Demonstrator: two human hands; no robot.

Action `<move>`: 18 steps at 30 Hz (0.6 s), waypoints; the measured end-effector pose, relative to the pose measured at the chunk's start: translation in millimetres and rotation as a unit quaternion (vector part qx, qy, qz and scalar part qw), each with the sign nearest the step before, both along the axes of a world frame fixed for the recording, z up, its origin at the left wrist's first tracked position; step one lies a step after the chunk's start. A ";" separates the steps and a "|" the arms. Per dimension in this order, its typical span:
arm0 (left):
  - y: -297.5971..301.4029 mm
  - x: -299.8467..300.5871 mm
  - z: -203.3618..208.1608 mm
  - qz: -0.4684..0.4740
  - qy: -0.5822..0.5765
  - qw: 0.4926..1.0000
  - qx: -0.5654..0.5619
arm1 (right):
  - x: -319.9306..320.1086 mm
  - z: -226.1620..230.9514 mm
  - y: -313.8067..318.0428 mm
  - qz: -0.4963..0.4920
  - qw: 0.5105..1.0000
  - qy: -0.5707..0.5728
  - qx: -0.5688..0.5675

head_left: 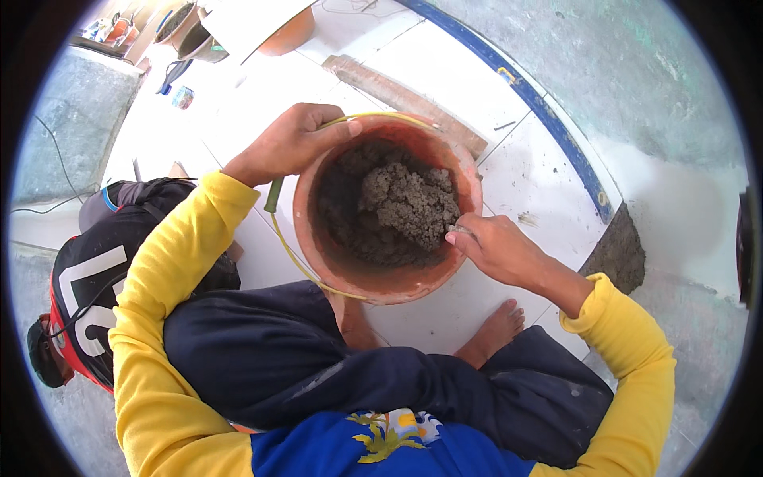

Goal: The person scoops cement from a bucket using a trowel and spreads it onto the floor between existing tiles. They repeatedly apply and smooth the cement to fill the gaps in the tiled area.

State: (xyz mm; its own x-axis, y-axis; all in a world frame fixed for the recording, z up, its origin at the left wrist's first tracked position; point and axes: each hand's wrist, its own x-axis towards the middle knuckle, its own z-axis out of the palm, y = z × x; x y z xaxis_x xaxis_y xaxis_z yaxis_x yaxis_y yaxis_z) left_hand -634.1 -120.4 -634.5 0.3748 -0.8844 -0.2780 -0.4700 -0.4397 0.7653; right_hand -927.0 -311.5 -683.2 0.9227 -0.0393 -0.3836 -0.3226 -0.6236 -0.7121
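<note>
An orange-brown plastic bucket (467, 181) stands on the floor between my feet, with wet grey mortar (346, 215) inside. My left hand (299, 141) is closed on its far-left rim, thumb over the edge. Beside that hand a yellow bail handle (282, 238) with a green grip (273, 195) hangs down the bucket's left side. At the right rim, my right hand (499, 247) is closed around a small grey metal piece, seemingly the shank of a trowel (462, 230). A rough lump of mortar (409, 203) sits in front of it and hides the blade.
Behind the bucket lies a wooden board (405, 103). A long blue level or straightedge (548, 119) curves along the right wall, near a dark mortar patch (620, 253). A black bag (103, 278) lies at left; a bottle (183, 97) and more buckets (195, 36) are farther back.
</note>
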 end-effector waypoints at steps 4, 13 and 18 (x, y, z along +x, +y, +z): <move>6.3 25.3 -5.9 0.006 -0.015 0.999 0.028 | 11.3 14.3 10.0 -0.028 1.000 0.006 0.004; -6.9 77.1 -29.6 -0.017 -0.106 0.991 0.084 | -19.2 30.6 6.5 -0.069 0.993 -0.076 0.059; 54.6 145.7 -76.3 0.044 -0.071 0.992 0.096 | -86.2 58.3 -22.3 -0.117 0.990 -0.071 0.036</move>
